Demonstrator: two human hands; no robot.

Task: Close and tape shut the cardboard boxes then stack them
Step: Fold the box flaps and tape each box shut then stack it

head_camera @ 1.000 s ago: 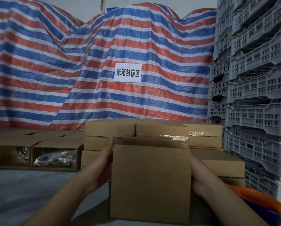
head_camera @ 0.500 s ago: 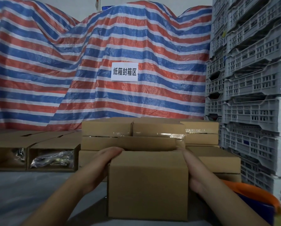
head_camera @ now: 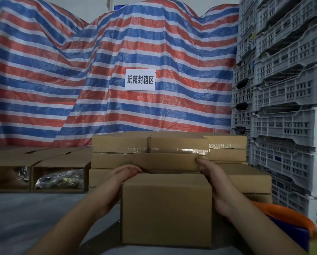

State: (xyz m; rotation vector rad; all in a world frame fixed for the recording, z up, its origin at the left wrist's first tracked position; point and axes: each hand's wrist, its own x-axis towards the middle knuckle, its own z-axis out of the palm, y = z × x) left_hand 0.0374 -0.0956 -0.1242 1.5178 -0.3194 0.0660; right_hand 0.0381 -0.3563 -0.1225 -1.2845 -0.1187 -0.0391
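Cardboard box (head_camera: 166,208) sits on the counter (head_camera: 25,214) right in front of the taped stack (head_camera: 150,146), w/ its far flap (head_camera: 166,161) upright. Left hand (head_camera: 120,178) curls over the box's left top edge; right hand (head_camera: 212,176) pinches the flap's right corner, prob. to fold it shut. Box contents hidden. Left of the stack, open boxes (head_camera: 59,173) lie on their sides w/ bagged items (head_camera: 59,180) inside.

The box (head_camera: 166,208) hid both palms and its own inside; the orange-rimmed bucket (head_camera: 290,216) was cut off at lower right.
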